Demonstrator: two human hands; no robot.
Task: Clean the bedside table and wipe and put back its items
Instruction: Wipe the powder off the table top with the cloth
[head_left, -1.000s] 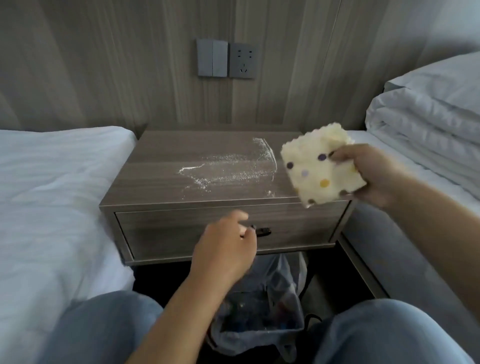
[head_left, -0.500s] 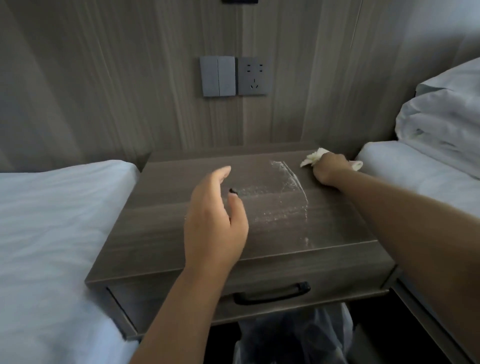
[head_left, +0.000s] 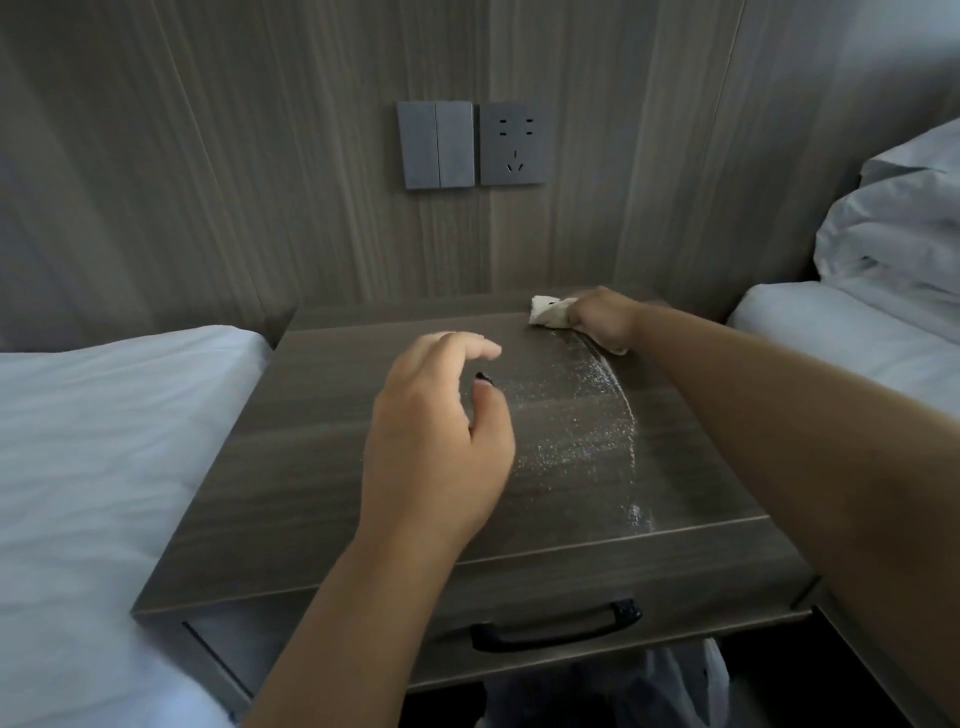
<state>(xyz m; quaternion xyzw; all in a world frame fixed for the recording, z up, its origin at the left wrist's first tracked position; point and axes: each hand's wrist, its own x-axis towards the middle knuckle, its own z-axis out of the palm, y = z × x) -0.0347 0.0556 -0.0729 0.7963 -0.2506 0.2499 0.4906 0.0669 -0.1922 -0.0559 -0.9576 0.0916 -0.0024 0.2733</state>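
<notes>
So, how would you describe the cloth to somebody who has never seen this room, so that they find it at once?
Start at the wooden bedside table between the two white beds, under the grey wall switch. Go to its far right corner, where the right hand grips a bunched cream cloth. It is the only pale, soft thing on the dark top, beside the white powdery smear.

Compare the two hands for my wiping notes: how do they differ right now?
The right hand grips a cloth at the far right of the bedside table, while the left hand holds nothing. The right hand's fingers are curled round the cloth; the left hand's are relaxed. The right hand sits beyond the white residue; the left hand is nearer the camera, beside it. Both are bare.
</notes>
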